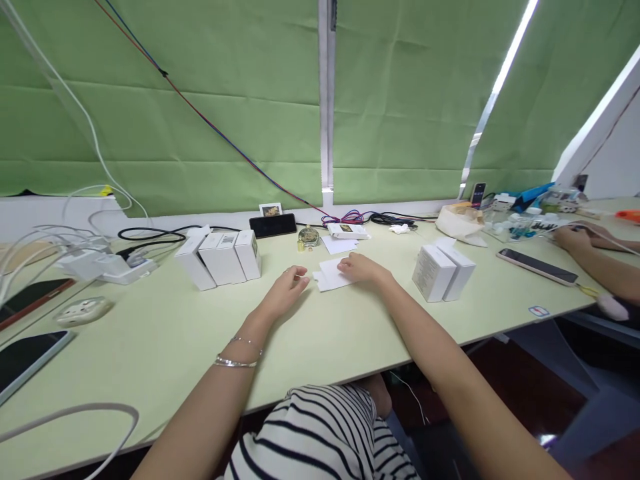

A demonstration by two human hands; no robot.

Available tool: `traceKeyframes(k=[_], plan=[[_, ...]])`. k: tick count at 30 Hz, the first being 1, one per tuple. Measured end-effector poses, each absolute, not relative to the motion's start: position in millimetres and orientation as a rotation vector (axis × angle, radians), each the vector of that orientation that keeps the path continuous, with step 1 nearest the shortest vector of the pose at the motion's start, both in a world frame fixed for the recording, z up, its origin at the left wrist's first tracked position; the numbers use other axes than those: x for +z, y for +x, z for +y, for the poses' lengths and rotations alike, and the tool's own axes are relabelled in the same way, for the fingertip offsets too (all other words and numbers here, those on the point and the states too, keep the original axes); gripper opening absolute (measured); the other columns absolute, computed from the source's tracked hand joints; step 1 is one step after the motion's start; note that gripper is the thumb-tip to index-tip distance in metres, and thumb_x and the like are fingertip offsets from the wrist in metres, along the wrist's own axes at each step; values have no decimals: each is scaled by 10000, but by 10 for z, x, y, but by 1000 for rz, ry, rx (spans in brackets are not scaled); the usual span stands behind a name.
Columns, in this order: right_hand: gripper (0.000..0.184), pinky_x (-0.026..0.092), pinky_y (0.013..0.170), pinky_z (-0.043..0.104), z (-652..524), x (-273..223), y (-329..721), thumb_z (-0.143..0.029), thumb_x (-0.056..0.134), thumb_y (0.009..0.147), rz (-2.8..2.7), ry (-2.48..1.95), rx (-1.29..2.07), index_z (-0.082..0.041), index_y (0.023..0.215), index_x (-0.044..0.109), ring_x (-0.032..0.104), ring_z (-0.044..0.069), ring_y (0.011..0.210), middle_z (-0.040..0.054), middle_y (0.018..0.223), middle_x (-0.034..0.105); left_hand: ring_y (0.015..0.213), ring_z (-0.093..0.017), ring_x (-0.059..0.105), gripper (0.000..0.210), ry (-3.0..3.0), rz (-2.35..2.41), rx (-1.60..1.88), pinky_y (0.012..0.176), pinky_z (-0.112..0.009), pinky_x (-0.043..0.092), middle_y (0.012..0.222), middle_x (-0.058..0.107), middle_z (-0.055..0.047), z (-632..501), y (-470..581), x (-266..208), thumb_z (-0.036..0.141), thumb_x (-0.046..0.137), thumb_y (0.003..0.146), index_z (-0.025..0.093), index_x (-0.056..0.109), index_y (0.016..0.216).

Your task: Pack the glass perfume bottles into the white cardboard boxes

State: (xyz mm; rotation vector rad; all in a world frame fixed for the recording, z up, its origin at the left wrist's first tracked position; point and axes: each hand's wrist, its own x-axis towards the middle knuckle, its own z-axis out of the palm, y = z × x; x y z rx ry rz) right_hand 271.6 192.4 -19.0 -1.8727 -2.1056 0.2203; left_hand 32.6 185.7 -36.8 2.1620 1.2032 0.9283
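Observation:
My right hand (363, 268) is closed, its fingertips pinching the right side of a flat white card piece (331, 275) with small cut flaps at its left end. Just left of that card, my left hand (286, 291) has its fingers loosely bent and apart, with nothing visible in it. Behind the card lie a white paper sheet (340, 245) and a flat white pack (347, 231) with a dark picture on it. A small glass bottle (309, 236) stands behind the left hand.
Several white boxes (223, 259) stand to the left; two white boxes (434, 273) stand to the right. A black phone (273, 225) leans at the back. Cables (393, 220) run along the wall. A co-worker's arm (595, 257) rests at far right beside another phone (537, 265).

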Motion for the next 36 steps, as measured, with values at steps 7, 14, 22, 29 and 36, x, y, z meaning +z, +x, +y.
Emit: traceKeyframes(k=[7,14,22,29,36], plan=[[461,292,988,329,2136,-332,2880,-217,164,905,-1706,-1881,-107,-69,1306,335,374,210,1197,170,1296,419,1174,-291,423,410,2338,1160,825,891,-429,415,1302,448,-102,1798,320,-304,456,494,786,237,535,1130],[582,159,1055,435,2603,-466,2988,-270,334,859,-1659,-1927,-213,-127,1399,172,155,262,1331,116,1466,186,1199,-268,395,452,2389,1224,415,1022,-425,277,1327,451,-24,1699,354,-200,449,455,795,285,492,1214],[536,289,949,477,2803,-490,2994,-437,332,869,-1901,-1985,-168,-259,1370,260,434,263,1143,107,1269,478,1176,-269,417,462,2428,1247,381,993,-406,311,1307,471,-19,1840,382,-197,448,447,781,277,495,1207],[372,311,904,432,2681,-431,2974,-379,270,914,-1927,-1990,-208,-208,1130,519,428,241,1097,117,1170,504,1101,-274,477,512,2365,1287,409,888,-380,408,1235,518,-39,1876,369,-217,511,466,754,291,496,1216],[359,341,849,364,2599,-385,2967,-295,267,926,-1906,-1908,-235,-167,980,599,479,216,1016,102,1045,585,1109,-258,463,541,2353,1240,404,877,-345,417,1289,468,-35,1924,344,-240,545,442,758,280,474,1229]])
